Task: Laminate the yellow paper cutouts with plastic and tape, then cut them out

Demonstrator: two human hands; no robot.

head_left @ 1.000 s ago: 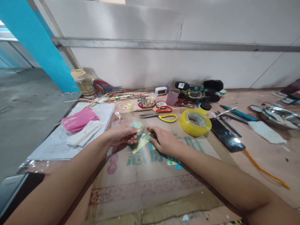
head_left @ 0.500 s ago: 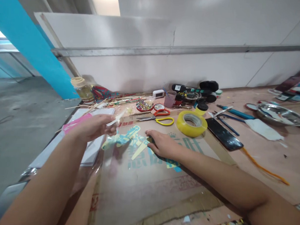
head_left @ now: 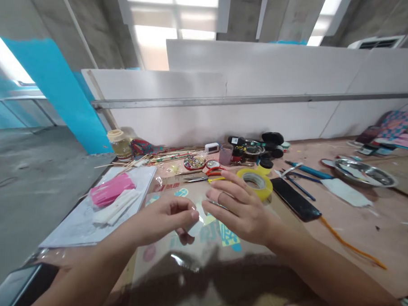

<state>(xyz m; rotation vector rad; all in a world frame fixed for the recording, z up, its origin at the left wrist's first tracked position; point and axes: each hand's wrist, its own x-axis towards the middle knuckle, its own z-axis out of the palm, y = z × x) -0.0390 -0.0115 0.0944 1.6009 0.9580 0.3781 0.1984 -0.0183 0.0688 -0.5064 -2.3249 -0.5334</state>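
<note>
My left hand (head_left: 172, 219) is raised over the middle of a brown cardboard sheet (head_left: 151, 281), its fingers curled and thumb pressed inward. Whatever they pinch, if anything, is hidden. Close beside it, my right hand (head_left: 242, 209) has its fingers stretched out and slightly apart, with nothing visible in them. Below both hands lie flat yellow and blue patterned pieces (head_left: 230, 237), partly covered. Red and yellow-handled scissors (head_left: 196, 179) rest behind my right hand, which hides part of their handles. A roll of yellow tape (head_left: 265, 187) stands just beyond it.
White paper (head_left: 72, 228) on the left bears a pink pad (head_left: 112, 189) and folded white strips (head_left: 117, 208). At the back are a jar (head_left: 119, 145), a bead dish (head_left: 194, 162) and a cup (head_left: 226, 155). A phone (head_left: 295, 200) and metal plate (head_left: 365, 172) lie right.
The white strip has left my left hand, which came right and nearer. My right hand lifted and spread its fingers. The view tilted up, and folded white strips show on the paper.
</note>
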